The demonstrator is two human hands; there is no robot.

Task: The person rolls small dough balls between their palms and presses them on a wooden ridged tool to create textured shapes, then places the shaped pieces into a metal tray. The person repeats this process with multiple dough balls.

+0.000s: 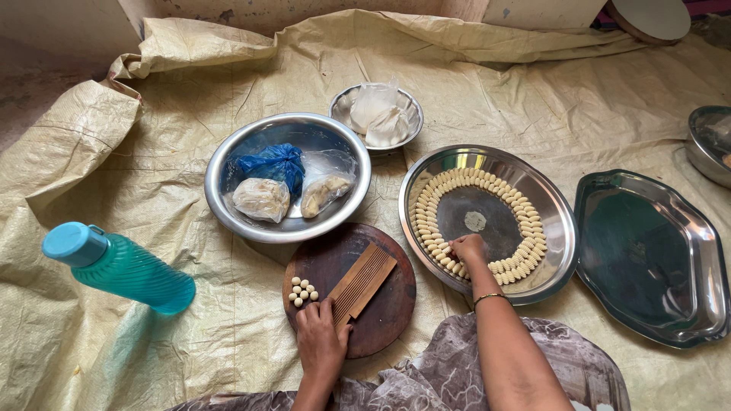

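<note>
The ribbed wooden comb is steadied under the flat, unclenched left hand on the round board, beside which eight dough balls remain unshaped. Right of the board, a shaped piece is pinched by the right hand into the round steel plate, its ring of ridged curls nearly closed.

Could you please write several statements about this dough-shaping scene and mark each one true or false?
1. The right hand is at the ring of ridged dough pieces in the round steel plate. True.
2. The left hand rests on the oval steel tray. False: it rests on the round wooden board, at the lower end of the ridged wooden comb.
3. Small dough balls lie on the wooden board. True.
4. The teal bottle has no cap on it. False: its blue cap is on.
5. The large steel bowl holds a blue bag and two clear bags. True.
</note>
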